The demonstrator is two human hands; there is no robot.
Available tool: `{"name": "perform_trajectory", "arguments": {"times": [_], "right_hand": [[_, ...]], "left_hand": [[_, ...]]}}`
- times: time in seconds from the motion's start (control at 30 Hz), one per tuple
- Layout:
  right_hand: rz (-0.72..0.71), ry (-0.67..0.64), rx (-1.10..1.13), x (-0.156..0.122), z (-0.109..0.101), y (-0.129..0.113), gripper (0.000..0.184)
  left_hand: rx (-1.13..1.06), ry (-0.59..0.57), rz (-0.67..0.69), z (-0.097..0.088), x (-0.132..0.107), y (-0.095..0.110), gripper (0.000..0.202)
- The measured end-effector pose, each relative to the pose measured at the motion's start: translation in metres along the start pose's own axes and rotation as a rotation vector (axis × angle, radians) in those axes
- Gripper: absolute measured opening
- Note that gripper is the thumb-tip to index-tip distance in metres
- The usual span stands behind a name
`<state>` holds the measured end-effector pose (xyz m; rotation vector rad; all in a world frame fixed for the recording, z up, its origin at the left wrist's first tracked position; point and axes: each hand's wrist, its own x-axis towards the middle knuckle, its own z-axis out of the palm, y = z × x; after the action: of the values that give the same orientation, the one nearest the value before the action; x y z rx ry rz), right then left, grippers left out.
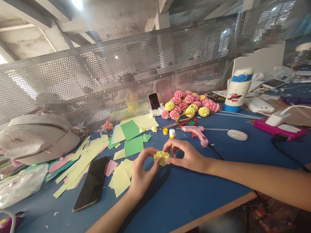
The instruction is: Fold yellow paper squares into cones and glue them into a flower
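Note:
A small folded yellow paper flower (162, 157) is held between both hands just above the blue table (184, 191). My left hand (142, 173) pinches its left side with thumb and fingers curled round it. My right hand (186, 155) grips its right side, fingers arched over the top. Right behind the flower stands a small glue bottle (172, 133) with its yellow cap (165, 131) beside it. A pink glue gun (197, 132) lies a little farther back.
A black phone (92, 183) lies left of my hands among yellow, green and pink paper sheets (121, 176). A heap of finished pink and yellow flowers (188, 104), scissors (178, 123), a white bottle (236, 90), a perforated metal screen (97, 81) and a grey bag (34, 137) stand around.

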<state>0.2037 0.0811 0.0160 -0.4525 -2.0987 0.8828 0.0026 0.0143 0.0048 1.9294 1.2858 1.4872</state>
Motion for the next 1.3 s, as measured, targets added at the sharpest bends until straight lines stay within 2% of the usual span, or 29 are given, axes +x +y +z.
{"name": "perform_trajectory", "arguments": {"times": [0.23,0.5,0.67,0.83,1.07,1.3], "right_hand": [[0.006,0.009,-0.006,0.001,-0.001,-0.003,0.011],[0.044,-0.103,0.043,0.0,-0.002,0.002,0.026],[0.108,-0.022,0.085,0.003,-0.006,-0.003,0.019],[0.164,-0.031,0.188,0.008,-0.008,-0.006,0.015],[0.191,-0.045,0.265,0.011,-0.008,-0.003,0.025],[0.187,-0.054,0.269,0.01,-0.007,-0.003,0.027]], "left_hand": [[-0.108,-0.034,-0.069,0.0,0.0,0.002,0.008],[-0.464,-0.144,-0.312,0.003,0.004,-0.009,0.022],[-0.635,-0.222,-0.413,0.004,0.005,-0.013,0.032],[-0.708,-0.255,-0.453,0.004,0.005,-0.015,0.032],[-0.735,-0.235,-0.467,0.004,0.004,-0.02,0.027],[-0.726,-0.237,-0.479,0.004,0.004,-0.021,0.027]]}}
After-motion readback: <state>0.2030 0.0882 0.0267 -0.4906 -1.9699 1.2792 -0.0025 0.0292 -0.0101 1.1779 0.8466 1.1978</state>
